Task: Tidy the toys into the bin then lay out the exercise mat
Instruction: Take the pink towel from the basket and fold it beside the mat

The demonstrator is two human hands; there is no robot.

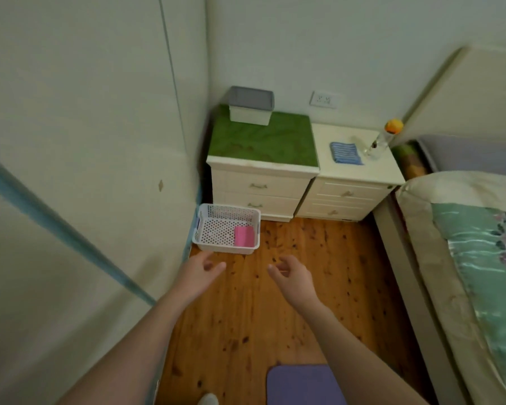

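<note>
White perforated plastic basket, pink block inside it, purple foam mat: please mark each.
White perforated plastic basket (pixel 225 248): head view, front wall.
Pink block (pixel 244 236): head view, top face.
Purple foam mat (pixel 301 385): head view, middle.

I have one view only: the head-worn wide-angle camera, well above the floor (pixel 289 317), pitched forward and down, facing the room corner where the green-topped cabinet (pixel 260 176) stands.

Dim, soft, perhaps greenish; warped edges.

The left hand (pixel 200 267) and right hand (pixel 292 273) were bare, forearms (pixel 146 334) too. A whitish shoe tip (pixel 208 399) showed bottom centre.
</note>
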